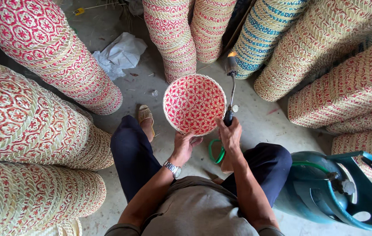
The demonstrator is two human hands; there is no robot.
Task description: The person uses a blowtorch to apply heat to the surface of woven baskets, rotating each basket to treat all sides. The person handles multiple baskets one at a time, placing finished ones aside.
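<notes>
The left hand (185, 146) grips the near rim of one round woven basket (194, 104), fingers curled over the edge, with the red-patterned face of the basket turned up toward the camera. The basket lies directly ahead of that grip, away from the body.

The right hand (230, 134) is closed around the handle of one torch (230, 94). The torch's long axis runs straight away from the person, along the basket's right rim; its burner end, with a small flame showing, sits just beyond the far right edge of the basket. The right hand is the nearer hand to the flame; the left is the only one touching the basket.

One green hose (214, 150) loops below the right hand (its full run to the tank is partly hidden). One teal gas tank (334, 192) lies on its side at the right.

Stacks (55, 57) of similar baskets ring the floor (264, 118): roughly ten, some cut off by the frame.
</notes>
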